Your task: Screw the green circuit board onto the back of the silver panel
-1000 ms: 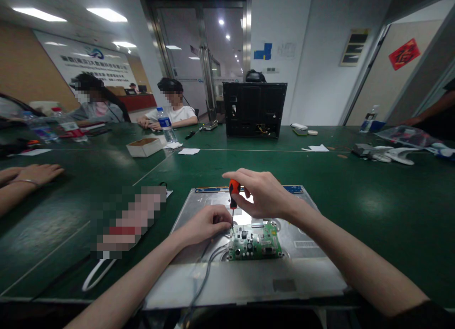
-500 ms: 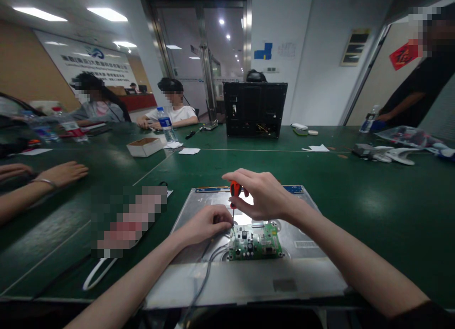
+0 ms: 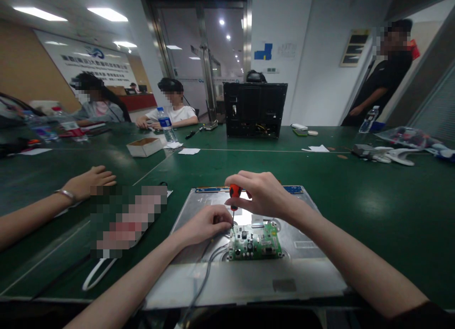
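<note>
My right hand (image 3: 261, 194) grips a short red-and-black screwdriver (image 3: 235, 191), held upright with its shaft pointing down. The tip meets the upper left corner of a green circuit board (image 3: 254, 243). My left hand (image 3: 211, 222) is curled beside that corner, thumb and forefinger pinched near the screwdriver tip; whatever they hold is too small to make out. Under the board lies a silvery metal panel (image 3: 302, 277) with a blue strip (image 3: 295, 189) along its far edge. Grey cables (image 3: 206, 277) run from the board's left side over the near edge.
Another person's hand (image 3: 85, 182) with a bracelet rests at the left, near a blurred-out item with a white loop (image 3: 93, 279). A black monitor back (image 3: 255, 110), a white box (image 3: 145, 147), a bottle (image 3: 165, 123) and paper scraps stand farther back. People sit and stand around.
My right hand has shifted its grip slightly around the screwdriver handle; my left hand stays put. The other person's hand at left slid rightward. The standing person at right moved back toward the doorway.
</note>
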Action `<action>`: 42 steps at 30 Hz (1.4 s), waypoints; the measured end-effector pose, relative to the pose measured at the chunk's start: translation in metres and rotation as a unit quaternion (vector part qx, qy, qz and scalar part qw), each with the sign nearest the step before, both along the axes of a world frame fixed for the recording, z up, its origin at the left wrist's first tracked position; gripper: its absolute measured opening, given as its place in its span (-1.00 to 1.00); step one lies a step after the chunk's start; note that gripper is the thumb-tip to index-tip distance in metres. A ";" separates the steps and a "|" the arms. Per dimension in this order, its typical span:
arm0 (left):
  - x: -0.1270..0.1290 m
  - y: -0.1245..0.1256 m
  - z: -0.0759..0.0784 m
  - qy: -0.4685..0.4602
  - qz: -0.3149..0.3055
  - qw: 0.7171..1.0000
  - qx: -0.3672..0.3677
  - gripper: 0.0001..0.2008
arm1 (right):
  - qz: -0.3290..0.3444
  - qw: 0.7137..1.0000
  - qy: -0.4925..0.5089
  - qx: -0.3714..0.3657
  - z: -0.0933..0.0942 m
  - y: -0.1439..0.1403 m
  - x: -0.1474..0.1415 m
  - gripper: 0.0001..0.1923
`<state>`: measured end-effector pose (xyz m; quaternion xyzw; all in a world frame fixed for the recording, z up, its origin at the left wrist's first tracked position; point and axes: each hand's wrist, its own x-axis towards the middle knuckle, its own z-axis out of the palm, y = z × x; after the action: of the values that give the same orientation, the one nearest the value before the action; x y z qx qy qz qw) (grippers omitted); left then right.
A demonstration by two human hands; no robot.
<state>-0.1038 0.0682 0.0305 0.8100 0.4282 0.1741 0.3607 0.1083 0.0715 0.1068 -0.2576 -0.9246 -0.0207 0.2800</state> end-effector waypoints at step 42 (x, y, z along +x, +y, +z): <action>0.002 0.000 -0.001 -0.010 0.001 1.000 -0.014 -0.88 | -0.002 1.000 0.005 -0.003 -0.003 0.001 0.000 -0.72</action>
<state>-0.1023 0.0677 0.0299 0.8025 0.4280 0.1772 0.3759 0.1087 0.0729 0.1035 -0.2605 -0.9226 -0.0171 0.2840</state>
